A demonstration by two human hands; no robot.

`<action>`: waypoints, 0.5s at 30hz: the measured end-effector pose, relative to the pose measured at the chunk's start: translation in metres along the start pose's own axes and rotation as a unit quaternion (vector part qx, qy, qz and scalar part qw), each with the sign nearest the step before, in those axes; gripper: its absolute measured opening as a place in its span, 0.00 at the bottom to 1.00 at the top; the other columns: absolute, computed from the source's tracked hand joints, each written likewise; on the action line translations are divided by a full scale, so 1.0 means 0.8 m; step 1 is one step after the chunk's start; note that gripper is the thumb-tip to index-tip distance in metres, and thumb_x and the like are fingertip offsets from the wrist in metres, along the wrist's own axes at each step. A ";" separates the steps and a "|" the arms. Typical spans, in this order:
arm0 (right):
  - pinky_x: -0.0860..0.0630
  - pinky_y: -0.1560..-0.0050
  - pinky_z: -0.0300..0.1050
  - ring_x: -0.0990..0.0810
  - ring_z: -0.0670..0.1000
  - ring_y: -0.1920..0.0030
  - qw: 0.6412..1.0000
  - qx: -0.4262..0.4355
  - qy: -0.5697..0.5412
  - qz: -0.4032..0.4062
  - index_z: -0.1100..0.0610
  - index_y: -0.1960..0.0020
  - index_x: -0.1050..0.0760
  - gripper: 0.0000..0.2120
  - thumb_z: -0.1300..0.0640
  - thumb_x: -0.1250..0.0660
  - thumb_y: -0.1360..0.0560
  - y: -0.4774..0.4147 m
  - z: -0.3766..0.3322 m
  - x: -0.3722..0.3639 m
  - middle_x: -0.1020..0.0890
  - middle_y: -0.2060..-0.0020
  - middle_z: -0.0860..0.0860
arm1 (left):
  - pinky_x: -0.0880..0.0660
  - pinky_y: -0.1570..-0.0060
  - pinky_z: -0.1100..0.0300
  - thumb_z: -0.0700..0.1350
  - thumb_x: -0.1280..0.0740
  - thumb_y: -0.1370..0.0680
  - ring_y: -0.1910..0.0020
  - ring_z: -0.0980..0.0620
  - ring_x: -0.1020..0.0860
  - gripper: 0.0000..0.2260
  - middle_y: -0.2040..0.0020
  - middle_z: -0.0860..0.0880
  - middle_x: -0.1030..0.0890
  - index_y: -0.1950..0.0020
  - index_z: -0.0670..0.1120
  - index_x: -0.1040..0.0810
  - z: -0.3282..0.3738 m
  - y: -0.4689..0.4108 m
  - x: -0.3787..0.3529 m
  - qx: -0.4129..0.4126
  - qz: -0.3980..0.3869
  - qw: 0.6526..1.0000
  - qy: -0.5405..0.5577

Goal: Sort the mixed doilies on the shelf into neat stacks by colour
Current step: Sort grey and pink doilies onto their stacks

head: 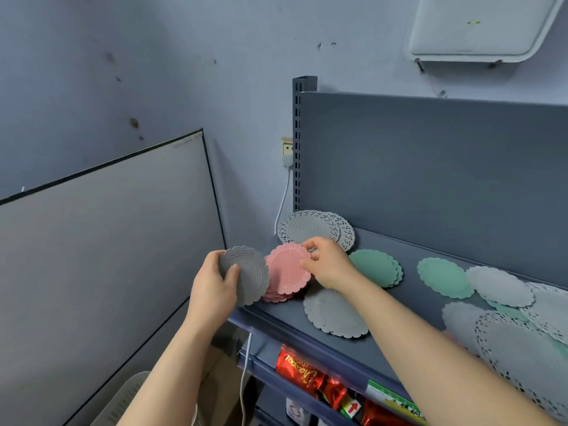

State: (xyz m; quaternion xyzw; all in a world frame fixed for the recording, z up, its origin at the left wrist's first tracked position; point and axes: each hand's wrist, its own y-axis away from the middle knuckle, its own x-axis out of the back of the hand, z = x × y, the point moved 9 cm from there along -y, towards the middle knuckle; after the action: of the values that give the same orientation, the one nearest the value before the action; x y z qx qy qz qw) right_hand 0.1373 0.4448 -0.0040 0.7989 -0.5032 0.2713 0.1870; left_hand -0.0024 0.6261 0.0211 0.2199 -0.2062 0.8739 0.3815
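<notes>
My left hand (pixel 212 285) grips a grey round doily (pixel 247 275), held tilted at the shelf's left end. Beside it a stack of pink doilies (pixel 287 273) lies on the shelf (pixel 399 241), and my right hand (pixel 327 262) pinches the far edge of the top pink one. Behind them sit large grey lacy doilies (pixel 310 226). To the right is a small green stack (pixel 376 267), then a single green doily (pixel 444 276). A grey doily (pixel 336 313) rests near the shelf's front edge. At far right lies a mixed heap of grey and green doilies (pixel 519 315).
A grey back panel (pixel 430 167) rises behind the shelf, with a slotted upright post (pixel 297 142) at its left. A large framed board (pixel 107 256) leans left of the shelf. Red snack packets (pixel 302 375) fill the lower shelf. A white cable (pixel 282 207) hangs from a wall socket.
</notes>
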 end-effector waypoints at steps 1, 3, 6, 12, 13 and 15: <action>0.25 0.53 0.43 0.21 0.51 0.56 1.000 0.004 0.028 0.001 0.56 0.42 0.25 0.14 0.62 0.33 0.27 -0.002 -0.001 -0.005 0.17 0.53 0.53 | 0.36 0.54 0.62 0.42 0.37 0.22 0.53 0.53 0.29 0.10 0.52 0.53 0.26 0.40 0.44 0.28 -0.002 0.000 -0.001 0.001 -0.005 1.000 0.001; 0.30 0.55 0.40 0.25 0.49 0.57 0.996 0.024 0.086 0.012 0.57 0.41 0.23 0.15 0.61 0.32 0.28 -0.005 -0.006 -0.009 0.21 0.57 0.50 | 0.36 0.54 0.62 0.41 0.37 0.22 0.53 0.54 0.29 0.10 0.53 0.54 0.26 0.41 0.45 0.28 -0.007 0.001 -0.004 0.003 -0.011 1.000 0.009; 0.30 0.54 0.39 0.26 0.49 0.57 0.992 0.046 0.112 0.029 0.58 0.38 0.24 0.20 0.59 0.28 0.29 -0.007 -0.011 -0.009 0.24 0.59 0.49 | 0.37 0.57 0.63 0.42 0.37 0.21 0.55 0.54 0.29 0.08 0.55 0.56 0.27 0.43 0.47 0.28 -0.007 0.005 -0.010 0.008 -0.021 0.999 0.024; 0.24 0.46 0.46 0.20 0.50 0.53 0.991 0.060 0.110 0.043 0.56 0.46 0.20 0.11 0.53 0.31 0.26 0.015 -0.021 0.011 0.17 0.55 0.48 | 0.36 0.66 0.70 0.44 0.39 0.21 0.57 0.58 0.27 0.06 0.52 0.54 0.25 0.45 0.50 0.32 0.009 0.015 -0.041 0.000 -0.073 0.997 0.036; 0.23 0.47 0.45 0.19 0.49 0.54 0.994 0.067 0.084 0.032 0.55 0.49 0.19 0.09 0.52 0.32 0.26 0.024 -0.023 0.017 0.16 0.55 0.48 | 0.35 0.66 0.70 0.44 0.39 0.21 0.57 0.60 0.27 0.07 0.52 0.54 0.25 0.44 0.49 0.32 0.015 0.017 -0.050 -0.006 -0.086 0.995 0.041; 0.24 0.49 0.43 0.19 0.48 0.55 0.998 0.069 0.009 0.004 0.53 0.51 0.19 0.07 0.52 0.33 0.25 0.043 -0.020 0.028 0.16 0.57 0.47 | 0.31 0.62 0.69 0.45 0.37 0.21 0.55 0.60 0.26 0.06 0.51 0.53 0.24 0.45 0.49 0.31 0.029 0.020 -0.067 -0.025 -0.100 0.993 0.051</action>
State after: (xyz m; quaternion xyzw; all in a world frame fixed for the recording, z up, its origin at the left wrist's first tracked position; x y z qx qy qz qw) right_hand 0.1100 0.4238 0.0234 0.8057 -0.4843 0.3132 0.1346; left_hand 0.0236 0.5725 0.0080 0.1854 -0.1851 0.8360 0.4821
